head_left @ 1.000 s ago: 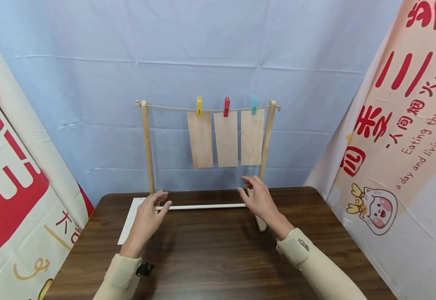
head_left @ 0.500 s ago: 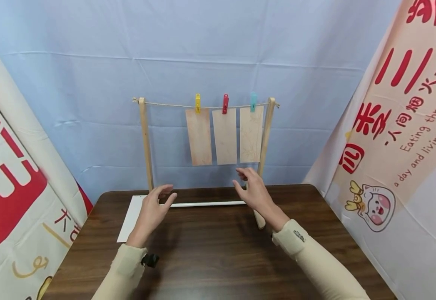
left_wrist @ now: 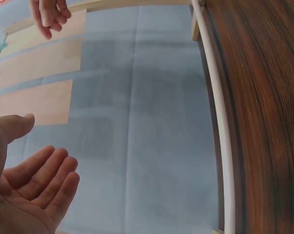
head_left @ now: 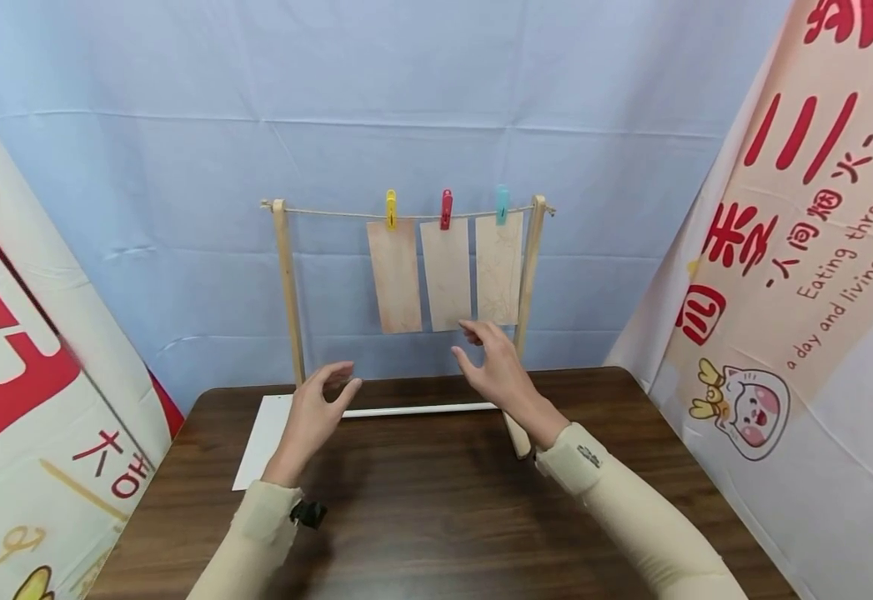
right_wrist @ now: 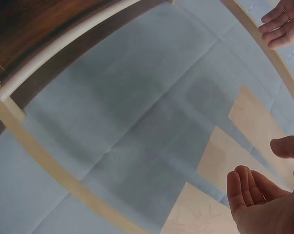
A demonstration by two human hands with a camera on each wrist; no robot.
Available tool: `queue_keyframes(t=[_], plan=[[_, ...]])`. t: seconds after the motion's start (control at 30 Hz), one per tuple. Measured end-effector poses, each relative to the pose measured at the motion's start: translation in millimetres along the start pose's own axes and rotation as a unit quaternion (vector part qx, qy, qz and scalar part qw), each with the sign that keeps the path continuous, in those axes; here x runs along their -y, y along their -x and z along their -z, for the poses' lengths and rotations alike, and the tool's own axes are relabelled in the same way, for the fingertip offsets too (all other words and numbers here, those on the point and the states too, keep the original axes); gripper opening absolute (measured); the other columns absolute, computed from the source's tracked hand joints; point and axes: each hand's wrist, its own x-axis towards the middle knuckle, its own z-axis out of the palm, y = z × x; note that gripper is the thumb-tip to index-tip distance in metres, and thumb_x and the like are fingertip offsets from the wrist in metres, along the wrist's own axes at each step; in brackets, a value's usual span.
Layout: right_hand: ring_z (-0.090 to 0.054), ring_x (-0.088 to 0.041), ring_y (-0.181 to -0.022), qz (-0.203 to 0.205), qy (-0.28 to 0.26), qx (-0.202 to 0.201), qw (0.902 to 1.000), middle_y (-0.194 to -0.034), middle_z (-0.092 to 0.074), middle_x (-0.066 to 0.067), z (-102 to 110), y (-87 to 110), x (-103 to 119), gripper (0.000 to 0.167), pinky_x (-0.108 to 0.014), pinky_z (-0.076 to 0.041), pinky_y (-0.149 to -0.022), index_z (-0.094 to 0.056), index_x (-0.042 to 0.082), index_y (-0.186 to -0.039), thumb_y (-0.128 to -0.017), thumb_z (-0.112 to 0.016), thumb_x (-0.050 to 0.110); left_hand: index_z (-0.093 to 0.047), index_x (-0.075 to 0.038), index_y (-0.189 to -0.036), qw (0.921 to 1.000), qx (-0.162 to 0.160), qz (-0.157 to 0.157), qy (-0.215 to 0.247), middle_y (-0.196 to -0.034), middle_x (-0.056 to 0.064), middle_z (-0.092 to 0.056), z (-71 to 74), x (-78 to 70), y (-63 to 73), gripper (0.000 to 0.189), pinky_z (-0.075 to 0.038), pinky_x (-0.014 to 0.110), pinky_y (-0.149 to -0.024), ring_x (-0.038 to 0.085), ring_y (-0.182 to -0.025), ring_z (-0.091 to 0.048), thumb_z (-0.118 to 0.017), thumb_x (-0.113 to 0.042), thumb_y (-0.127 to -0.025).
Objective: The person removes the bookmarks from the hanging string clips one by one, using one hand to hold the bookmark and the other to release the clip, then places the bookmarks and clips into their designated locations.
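Observation:
My left hand (head_left: 314,421) is in the air near the left post (head_left: 288,287) of a wooden drying rack, thumb and fingers spread apart with nothing between them. In front of the right post (head_left: 530,267), my right hand (head_left: 499,371) is also raised and holds nothing. Three paper cards hang from the rack's string (head_left: 331,212): one under a yellow clothespin (head_left: 391,210), one under a red clothespin (head_left: 446,210), one under a teal clothespin (head_left: 502,205). In the head view, the right fingertips overlap the lower edge of the middle card (head_left: 447,275); I cannot tell whether they touch.
A white rod (head_left: 421,409) joins the rack's posts low down. Partly behind my left hand, a white sheet (head_left: 262,442) lies on the dark wooden table (head_left: 421,517). A pale blue cloth (head_left: 406,83) hangs behind, with printed banners (head_left: 804,217) at the sides.
Both hands have moved up and inward, away from the rack's base. The left shifted right and the right shifted left and higher. The cards hang as before.

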Motion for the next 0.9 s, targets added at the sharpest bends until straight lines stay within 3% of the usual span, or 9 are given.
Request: queue_keyframes(t=[0.37, 0.63, 0.9], plan=[[-0.065, -0.033, -0.11, 0.042, -0.01, -0.016, 0.9989, -0.122, -0.065, -0.024, -4.0, -16.0, 11.7, 0.047, -0.048, -0.056, -0.098, -0.061, -0.006, -0.141, -0.101, -0.077, 0.012, -0.069, -0.014, -0.139, 0.9998, -0.014, -0.011, 0.006, -0.137, 0.009, -0.071, -7.4, -3.1, -13.5, 0.039, -0.052, 0.051, -0.108, 0.034, -0.125, -0.067, -0.076, -0.03, -0.103], [-0.063, -0.035, -0.11, 0.069, -0.021, -0.03, 0.9969, -0.122, -0.063, -0.025, -2.6, -27.7, 15.4, 0.047, -0.056, -0.056, -0.096, -0.06, -0.007, -0.141, -0.101, -0.077, 0.011, -0.068, -0.009, -0.14, 0.9996, -0.009, -0.018, 0.021, -0.139, 0.013, -0.07, -8.0, -11.5, -21.6, 0.041, -0.051, 0.051, -0.11, 0.035, -0.128, -0.065, -0.076, -0.028, -0.104], [-0.061, -0.034, -0.113, 0.09, -0.017, -0.034, 0.9952, -0.126, -0.062, -0.023, 1.0, -39.0, 21.3, 0.049, -0.052, -0.055, -0.098, -0.059, -0.007, -0.144, -0.101, -0.076, 0.01, -0.067, -0.01, -0.141, 0.9996, -0.007, -0.021, 0.017, -0.141, 0.012, -0.069, -10.8, -13.8, -25.5, 0.041, -0.051, 0.05, -0.111, 0.034, -0.129, -0.065, -0.075, -0.029, -0.104]])
